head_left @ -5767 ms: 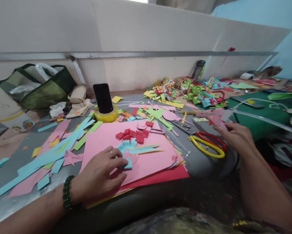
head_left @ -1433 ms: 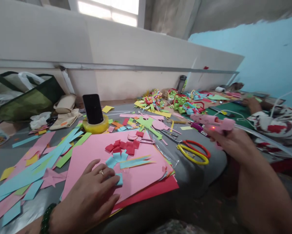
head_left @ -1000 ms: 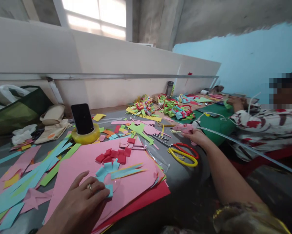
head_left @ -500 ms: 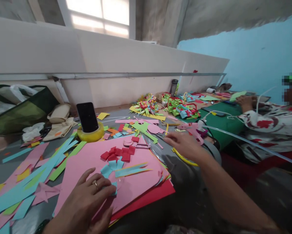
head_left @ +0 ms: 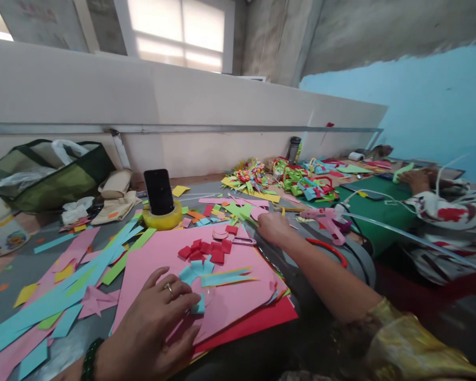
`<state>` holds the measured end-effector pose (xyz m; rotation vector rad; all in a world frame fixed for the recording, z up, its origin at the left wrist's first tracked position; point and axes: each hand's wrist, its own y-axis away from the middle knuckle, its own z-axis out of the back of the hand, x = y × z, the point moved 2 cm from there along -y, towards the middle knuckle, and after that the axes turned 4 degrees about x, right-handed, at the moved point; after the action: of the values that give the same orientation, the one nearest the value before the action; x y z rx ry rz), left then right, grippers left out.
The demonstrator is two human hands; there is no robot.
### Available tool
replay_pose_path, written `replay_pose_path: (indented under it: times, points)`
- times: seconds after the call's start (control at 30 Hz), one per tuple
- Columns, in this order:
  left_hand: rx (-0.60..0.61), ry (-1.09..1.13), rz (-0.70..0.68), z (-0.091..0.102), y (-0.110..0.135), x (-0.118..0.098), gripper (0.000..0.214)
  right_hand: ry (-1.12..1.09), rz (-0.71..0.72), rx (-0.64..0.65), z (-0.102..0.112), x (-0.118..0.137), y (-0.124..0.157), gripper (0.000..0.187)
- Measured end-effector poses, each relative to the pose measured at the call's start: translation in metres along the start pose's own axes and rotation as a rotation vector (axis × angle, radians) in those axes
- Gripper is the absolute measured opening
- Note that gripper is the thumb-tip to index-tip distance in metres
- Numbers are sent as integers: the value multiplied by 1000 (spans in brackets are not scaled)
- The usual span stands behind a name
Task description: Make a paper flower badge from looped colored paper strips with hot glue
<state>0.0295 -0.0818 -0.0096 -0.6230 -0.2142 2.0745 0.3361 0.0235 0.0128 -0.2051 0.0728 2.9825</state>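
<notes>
Across the grey desk (head_left: pixel 31 262) lies a litter of cut coloured paper, and a green bag (head_left: pixel 51 172) slumps at its far left corner against the wall. Close to the near edge, a large pink sheet (head_left: pixel 162 259) lies on a red sheet (head_left: pixel 261 317), with long blue strips (head_left: pixel 63 296) fanned out beside it towards the left edge. On the pink sheet the left hand (head_left: pixel 154 323) lies flat and open, fingers spread, its fingertips pressing a small blue paper piece (head_left: pixel 200 306) down at the bottom of a blue folded shape (head_left: pixel 196 270). The right hand (head_left: pixel 271 227) reaches over the far right corner of the pink sheet, its back to the camera and its fingers among green and pink scraps; I cannot tell whether it grips anything. A black phone (head_left: pixel 159 190) stands upright in a yellow tape roll (head_left: pixel 162 219) beyond the sheet's far edge. A pink glue gun (head_left: pixel 327 219) lies near the right edge, just beyond the right forearm. Small red squares (head_left: pixel 206 251) cluster just beyond the blue folded shape.
</notes>
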Motion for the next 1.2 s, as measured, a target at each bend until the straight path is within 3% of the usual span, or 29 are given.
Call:
replay_pose_path:
  times: [0.17,0.23,0.3,0.4,0.53,0.63,0.7,0.8,0.87,0.97,1.07,1.13,1.2]
  points:
    - [-121,162,118,3,0,10,21,-113,50,-382,33,-6,27,30]
    - [-124,377,256,3,-2,17,22,-295,254,-553,43,6,48,25]
    - [-109,663,419,3,-3,22,29,-576,597,-658,46,30,71,18]
    - [-77,1053,524,3,-6,24,39,-821,1033,-619,42,71,97,15]
    - [35,1221,486,5,-8,22,28,-736,1230,-567,34,109,104,22]
    - [7,1300,543,5,-8,24,22,-759,1190,-557,34,115,101,26]
    - [-68,1364,572,3,-8,27,21,-868,1033,-510,35,111,101,29]
    - [-127,1375,559,-1,-8,31,22,-970,783,-255,29,110,108,38]
    - [-142,1334,553,-4,-8,34,23,-966,728,-65,21,116,115,47]
    - [-140,1255,567,-5,-8,36,26,-991,709,34,12,120,119,38]
    - [-165,982,533,2,-7,36,25,-1087,639,26,10,107,113,27]
    - [-174,643,425,8,-6,32,19,-1146,575,31,10,93,109,26]
    - [-105,340,293,9,-6,26,12,-1137,536,56,7,81,109,26]
